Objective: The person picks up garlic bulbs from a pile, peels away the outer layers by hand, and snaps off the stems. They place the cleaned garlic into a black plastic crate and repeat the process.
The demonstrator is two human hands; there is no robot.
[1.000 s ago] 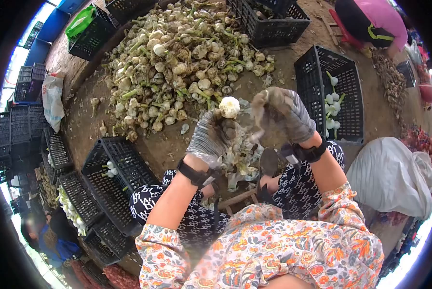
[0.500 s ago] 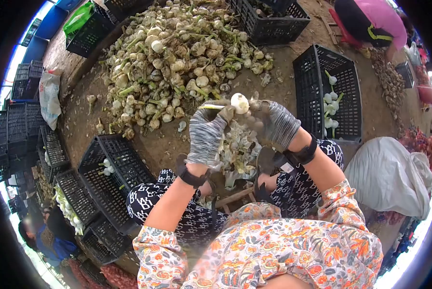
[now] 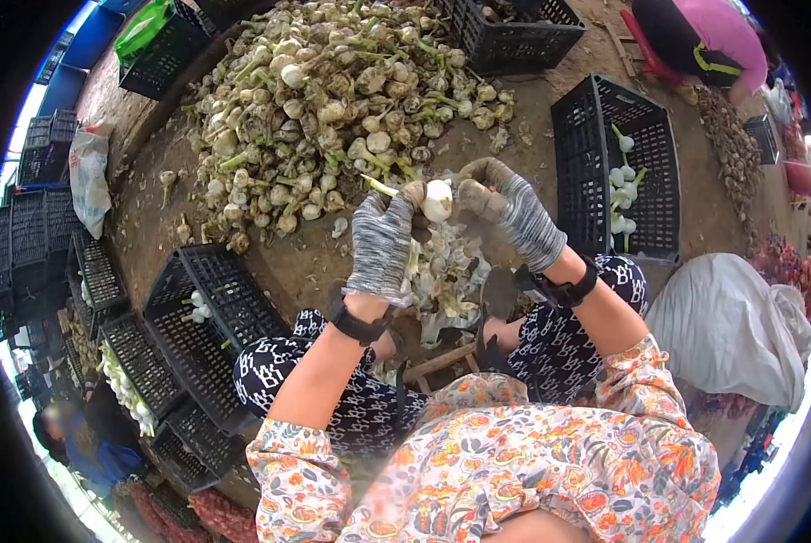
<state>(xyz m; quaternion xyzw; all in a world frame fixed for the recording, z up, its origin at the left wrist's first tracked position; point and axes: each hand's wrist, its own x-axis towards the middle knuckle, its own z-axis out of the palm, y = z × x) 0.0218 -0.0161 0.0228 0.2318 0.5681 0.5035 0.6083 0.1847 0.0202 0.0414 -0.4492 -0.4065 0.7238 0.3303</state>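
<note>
My left hand (image 3: 383,237), in a grey striped glove, is closed on the stem end of a white garlic bulb (image 3: 438,201). The green stem sticks out to the left past the fingers. Just right of the bulb is my right hand (image 3: 507,210), gloved too, its fingers curled in toward the thumb; whether they hold anything is too small to tell. Loose peeled skins (image 3: 443,281) lie on the ground below both hands. A large heap of unpeeled garlic (image 3: 333,109) spreads beyond them.
A black crate (image 3: 663,172) with white bulbs stands at the right, another (image 3: 233,317) at the left. A third crate (image 3: 523,41) is behind the heap. A white sack (image 3: 731,326) lies at the right. A person in pink (image 3: 713,36) bends at the upper right; another person sits lower left.
The bulb has moved slightly left and down with my left hand, its stem now pointing up and left. My right hand has drawn a little away from the bulb, its fingers raised.
</note>
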